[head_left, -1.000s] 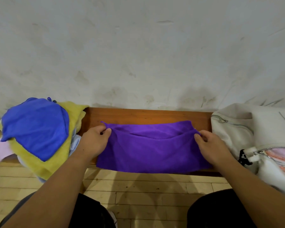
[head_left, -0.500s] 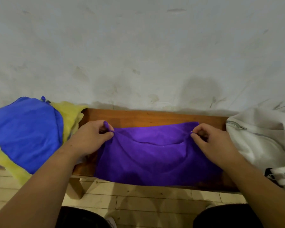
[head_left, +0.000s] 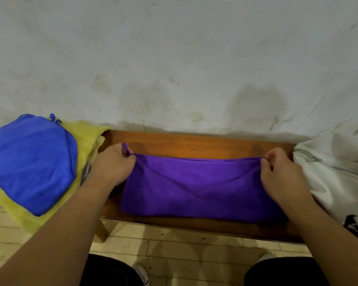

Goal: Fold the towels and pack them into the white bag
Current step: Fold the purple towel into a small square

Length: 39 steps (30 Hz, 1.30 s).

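Head view: two hands (head_left: 112, 165) (head_left: 282, 175) pinch one purple towel (head_left: 194, 186).

The soft purple cloth towel (head_left: 194, 188) is one plain deep violet, unpatterned. The blue cloth towel (head_left: 29, 162) is solid royal blue, and the yellow cloth towel (head_left: 87, 137) a pale lemon. The white fabric bag (head_left: 335, 178) is off-white with a grey zip (head_left: 307, 156). The wooden surface (head_left: 194, 144) is reddish brown. The plaster wall (head_left: 174, 58) is dirty white with grey-brown smudges, and the plank floor (head_left: 174, 246) is pale beige.
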### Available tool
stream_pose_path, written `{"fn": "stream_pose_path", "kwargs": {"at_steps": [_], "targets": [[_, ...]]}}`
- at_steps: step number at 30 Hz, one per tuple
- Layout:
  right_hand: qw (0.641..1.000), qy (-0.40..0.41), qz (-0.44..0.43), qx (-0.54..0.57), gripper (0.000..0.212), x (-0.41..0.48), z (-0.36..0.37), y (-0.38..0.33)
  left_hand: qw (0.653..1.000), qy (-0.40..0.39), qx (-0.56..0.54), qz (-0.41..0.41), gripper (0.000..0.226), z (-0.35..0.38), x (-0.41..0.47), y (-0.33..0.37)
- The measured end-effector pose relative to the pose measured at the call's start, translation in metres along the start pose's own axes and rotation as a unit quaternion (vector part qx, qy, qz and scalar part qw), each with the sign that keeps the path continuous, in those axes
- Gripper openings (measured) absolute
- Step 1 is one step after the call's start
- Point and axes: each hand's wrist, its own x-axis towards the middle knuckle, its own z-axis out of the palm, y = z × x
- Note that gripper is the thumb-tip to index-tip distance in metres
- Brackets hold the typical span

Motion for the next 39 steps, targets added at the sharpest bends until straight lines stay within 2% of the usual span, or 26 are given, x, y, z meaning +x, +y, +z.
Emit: {"fn": "stream_pose_path", "kwargs": {"at_steps": [3,9,14,17,21,27,33,39], "targets": [[1.0,-0.015,0.009,-0.012,0.003,-0.001,-0.001,-0.001,1.0,0.005,0.019,0.013,0.006,0.002,-0.003,0.002],[0.998,-0.035,0.019,-0.051,0.032,-0.005,-0.007,-0.005,0.997,-0.031,0.049,0.049,0.009,0.0,-0.006,-0.001],[0.997,-0.018,-0.001,-0.071,0.016,-0.003,-0.009,0.002,0.994,-0.064,0.033,0.084,0.008,0.0,-0.01,-0.001],[0.999,-0.008,0.007,-0.038,0.011,-0.002,-0.013,0.004,0.994,-0.057,-0.058,0.067,0.008,-0.003,-0.005,0.0],[0.998,-0.01,0.053,0.026,0.017,0.003,-0.016,0.01,0.983,-0.059,-0.169,0.029,0.006,-0.011,0.001,-0.001],[0.99,0.005,0.057,0.128,0.018,0.008,-0.017,0.014,0.964,-0.058,-0.258,0.01,0.004,-0.014,-0.005,0.001],[0.984,0.018,0.055,0.166,0.022,0.009,-0.02,0.014,0.918,-0.094,-0.38,-0.054,0.017,-0.019,-0.005,0.008],[0.98,0.052,0.031,0.191,0.027,0.009,-0.029,0.007,0.864,-0.108,-0.487,-0.061,0.018,-0.022,-0.008,0.016]]}}
